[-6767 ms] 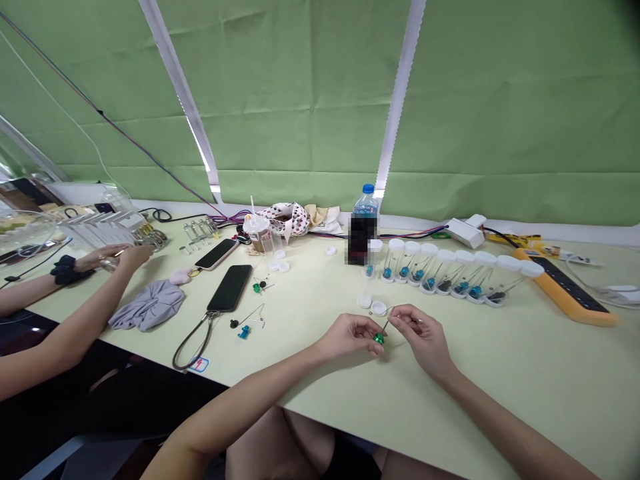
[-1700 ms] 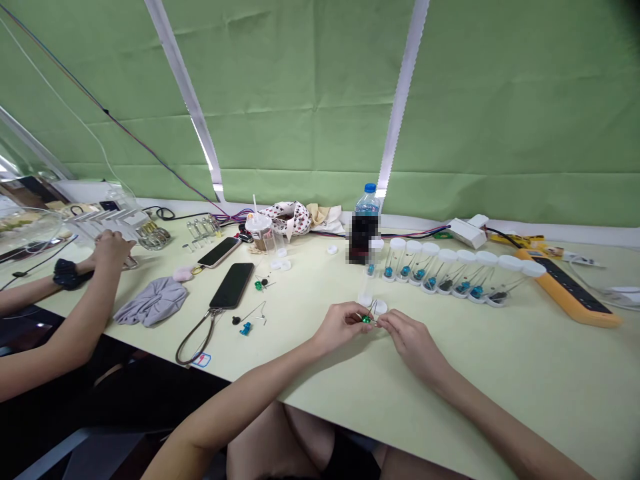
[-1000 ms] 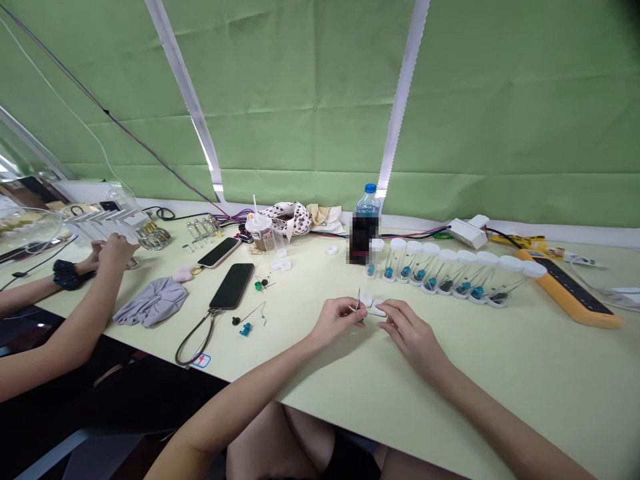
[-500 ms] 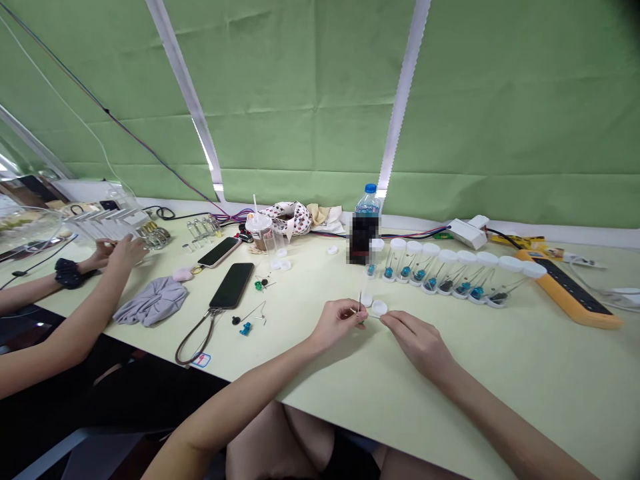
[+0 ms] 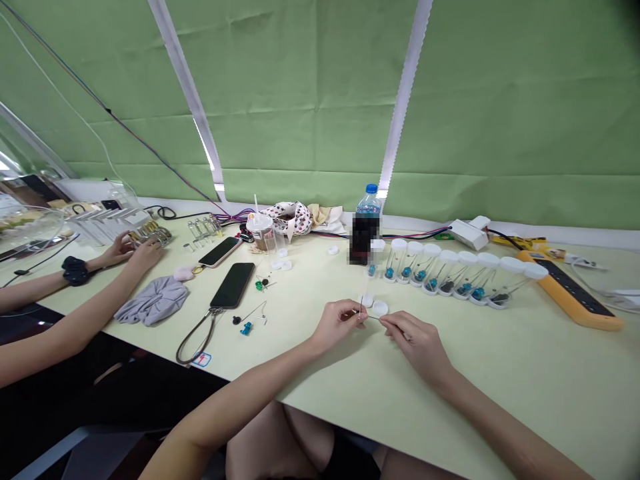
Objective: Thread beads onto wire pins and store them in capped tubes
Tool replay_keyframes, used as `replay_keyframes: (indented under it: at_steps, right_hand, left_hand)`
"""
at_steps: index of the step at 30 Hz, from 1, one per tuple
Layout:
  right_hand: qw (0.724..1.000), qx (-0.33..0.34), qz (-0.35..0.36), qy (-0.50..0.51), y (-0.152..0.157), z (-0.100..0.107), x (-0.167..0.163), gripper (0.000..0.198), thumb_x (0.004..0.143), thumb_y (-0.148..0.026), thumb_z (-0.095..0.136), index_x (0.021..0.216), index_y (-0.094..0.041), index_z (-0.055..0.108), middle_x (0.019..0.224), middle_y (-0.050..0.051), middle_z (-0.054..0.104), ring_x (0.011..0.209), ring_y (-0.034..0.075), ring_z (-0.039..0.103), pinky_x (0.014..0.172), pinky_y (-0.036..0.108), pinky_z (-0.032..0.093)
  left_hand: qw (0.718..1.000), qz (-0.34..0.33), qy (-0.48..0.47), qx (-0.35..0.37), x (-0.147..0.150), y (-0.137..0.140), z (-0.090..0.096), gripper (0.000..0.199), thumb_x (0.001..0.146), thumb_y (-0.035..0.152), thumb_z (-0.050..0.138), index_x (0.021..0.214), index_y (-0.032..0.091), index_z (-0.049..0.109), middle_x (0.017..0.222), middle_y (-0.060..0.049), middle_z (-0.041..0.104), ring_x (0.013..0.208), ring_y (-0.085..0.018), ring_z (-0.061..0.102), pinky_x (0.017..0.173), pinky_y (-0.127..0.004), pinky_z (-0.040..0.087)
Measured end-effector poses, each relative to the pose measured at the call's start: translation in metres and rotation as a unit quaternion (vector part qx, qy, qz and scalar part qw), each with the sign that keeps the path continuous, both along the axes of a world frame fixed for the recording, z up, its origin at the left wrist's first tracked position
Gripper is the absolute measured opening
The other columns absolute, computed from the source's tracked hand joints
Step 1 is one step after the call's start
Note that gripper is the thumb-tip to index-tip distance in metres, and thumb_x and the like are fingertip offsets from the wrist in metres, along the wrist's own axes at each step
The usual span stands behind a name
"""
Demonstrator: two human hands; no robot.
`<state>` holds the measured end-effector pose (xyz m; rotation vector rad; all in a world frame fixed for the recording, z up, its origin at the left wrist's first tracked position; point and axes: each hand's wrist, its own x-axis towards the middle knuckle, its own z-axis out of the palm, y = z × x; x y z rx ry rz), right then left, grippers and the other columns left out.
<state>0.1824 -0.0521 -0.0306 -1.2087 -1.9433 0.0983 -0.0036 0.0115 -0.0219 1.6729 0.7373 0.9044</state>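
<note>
Backdrop: green blinds with white strips behind a pale green worktop [image 5: 500,373].
Left hand [image 5: 340,322]: fingers curled, pinching a small wire-legged part [image 5: 361,312]; body of the part hidden in the fingers, one thin lead upright above them.
Right hand [image 5: 417,339]: fingertips pressed together on the far end of a second thin lead, running roughly level from left hand to right.
Relation: part between both hands near the worktop's front edge, long axis left-right; left hand nearer the body, right hand only at the lead tip.
Close by: two white caps [image 5: 380,307] just beyond the hands.
Back row: capped clear tubes [image 5: 450,273] lying side by side, coloured parts inside.
Left side: two phones [image 5: 231,285], grey cloth [image 5: 150,301], loose green and blue parts [image 5: 245,328].
Far left edge: a co-worker's hands [image 5: 135,248] at clear racks.
</note>
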Motion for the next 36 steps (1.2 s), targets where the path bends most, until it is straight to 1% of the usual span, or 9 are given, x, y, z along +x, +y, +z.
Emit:
replay_keyframes:
  at_steps: [5, 9, 12, 16, 19, 21, 23, 27, 36]
  right_hand:
    - [0.99, -0.09, 0.007, 0.105, -0.002, 0.003, -0.003, 0.022, 0.092, -0.03, 0.044, 0.087, -0.021, 0.063, 0.072, 0.003, 0.062, 0.056, 0.013, 0.059, 0.05, 0.024, 0.05]
    - [0.974, -0.157, -0.002, 0.16, -0.001, 0.002, -0.005, 0.022, 0.089, -0.035, 0.049, 0.084, -0.02, 0.064, 0.068, 0.002, 0.062, 0.053, 0.013, 0.058, 0.051, 0.024, 0.051]
    - [0.969, -0.177, -0.006, 0.173, -0.001, 0.001, -0.007, 0.024, 0.089, -0.037, 0.049, 0.085, -0.019, 0.064, 0.068, 0.002, 0.061, 0.054, 0.013, 0.059, 0.051, 0.024, 0.051]
    - [0.984, -0.124, -0.006, 0.126, 0.0, -0.002, -0.008, 0.024, 0.092, -0.034, 0.045, 0.096, -0.019, 0.063, 0.077, 0.004, 0.063, 0.059, 0.014, 0.06, 0.053, 0.025, 0.052]
    - [0.999, -0.033, -0.001, 0.033, 0.003, -0.008, -0.005, 0.026, 0.092, -0.029, 0.045, 0.113, -0.02, 0.058, 0.091, 0.007, 0.065, 0.076, 0.017, 0.064, 0.068, 0.03, 0.053]
    - [0.999, 0.031, -0.003, -0.036, 0.006, -0.012, 0.0, 0.028, 0.092, -0.025, 0.046, 0.118, -0.02, 0.055, 0.1, 0.009, 0.065, 0.09, 0.02, 0.063, 0.078, 0.034, 0.051]
    - [0.994, 0.069, -0.004, -0.085, 0.007, -0.016, 0.004, 0.03, 0.092, -0.02, 0.046, 0.121, -0.019, 0.053, 0.105, 0.01, 0.064, 0.097, 0.021, 0.061, 0.083, 0.035, 0.05]
    - [0.988, 0.082, 0.009, -0.128, 0.006, -0.017, 0.008, 0.033, 0.092, -0.015, 0.044, 0.124, -0.016, 0.051, 0.108, 0.012, 0.064, 0.099, 0.021, 0.061, 0.084, 0.034, 0.051]
    - [0.993, 0.058, 0.02, -0.104, 0.004, -0.015, 0.005, 0.03, 0.093, -0.018, 0.042, 0.12, -0.017, 0.054, 0.094, 0.01, 0.065, 0.083, 0.017, 0.064, 0.072, 0.029, 0.053]
  left_hand:
    - [0.999, 0.011, 0.008, 0.029, -0.001, 0.002, -0.003, 0.022, 0.078, 0.035, 0.059, 0.076, 0.014, 0.066, 0.075, -0.004, 0.063, 0.068, -0.013, 0.058, 0.065, -0.023, 0.045]
    - [0.999, 0.008, 0.022, 0.049, -0.002, 0.004, -0.007, 0.023, 0.077, 0.036, 0.059, 0.079, 0.014, 0.067, 0.076, -0.005, 0.063, 0.069, -0.013, 0.056, 0.064, -0.022, 0.044]
    - [0.999, 0.009, 0.027, 0.042, -0.002, 0.005, -0.009, 0.027, 0.078, 0.039, 0.058, 0.079, 0.013, 0.067, 0.075, -0.005, 0.063, 0.067, -0.012, 0.055, 0.061, -0.022, 0.043]
    - [1.0, 0.01, 0.007, -0.006, -0.001, 0.008, -0.01, 0.03, 0.076, 0.042, 0.06, 0.079, 0.013, 0.066, 0.073, -0.005, 0.063, 0.064, -0.013, 0.058, 0.06, -0.022, 0.044]
    - [0.999, 0.016, -0.011, -0.04, -0.001, 0.01, -0.01, 0.032, 0.073, 0.044, 0.063, 0.079, 0.013, 0.066, 0.072, -0.004, 0.063, 0.064, -0.015, 0.061, 0.06, -0.023, 0.046]
    - [0.998, 0.015, -0.026, -0.058, -0.001, 0.011, -0.009, 0.033, 0.071, 0.045, 0.064, 0.078, 0.013, 0.065, 0.072, -0.004, 0.063, 0.065, -0.015, 0.062, 0.062, -0.024, 0.048]
    - [0.997, 0.012, -0.037, -0.069, 0.0, 0.01, -0.008, 0.034, 0.07, 0.045, 0.065, 0.078, 0.012, 0.065, 0.073, -0.004, 0.063, 0.066, -0.015, 0.062, 0.064, -0.025, 0.049]
    - [0.997, 0.016, -0.036, -0.068, 0.0, 0.008, -0.006, 0.033, 0.07, 0.044, 0.065, 0.077, 0.012, 0.066, 0.073, -0.004, 0.064, 0.065, -0.015, 0.062, 0.063, -0.025, 0.049]
    - [0.999, 0.017, -0.026, -0.041, -0.001, 0.006, -0.005, 0.027, 0.074, 0.04, 0.063, 0.077, 0.013, 0.066, 0.072, -0.004, 0.064, 0.066, -0.015, 0.062, 0.063, -0.024, 0.047]
